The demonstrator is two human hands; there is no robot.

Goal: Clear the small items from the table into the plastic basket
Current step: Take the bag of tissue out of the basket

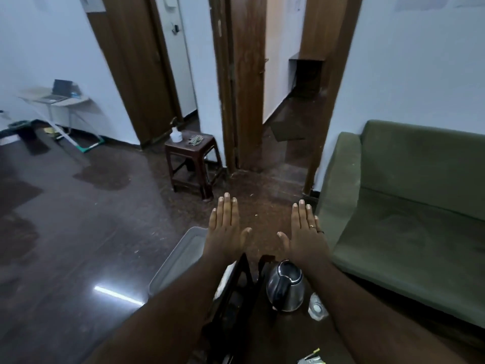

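head | left hand (226,232), right hand (304,233): fingers straight, holding nothing | above basket (181,258), kettle (285,286)

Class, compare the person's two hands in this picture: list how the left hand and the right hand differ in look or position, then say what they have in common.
1. The right hand wears rings; the left hand shows none.
2. The left hand is held in front of the grey plastic basket; the right hand is nearer the green sofa.
3. The metal kettle lies below the right hand, not below the left hand.

Shared: both are held out flat, backs up, fingers straight and together, holding nothing.
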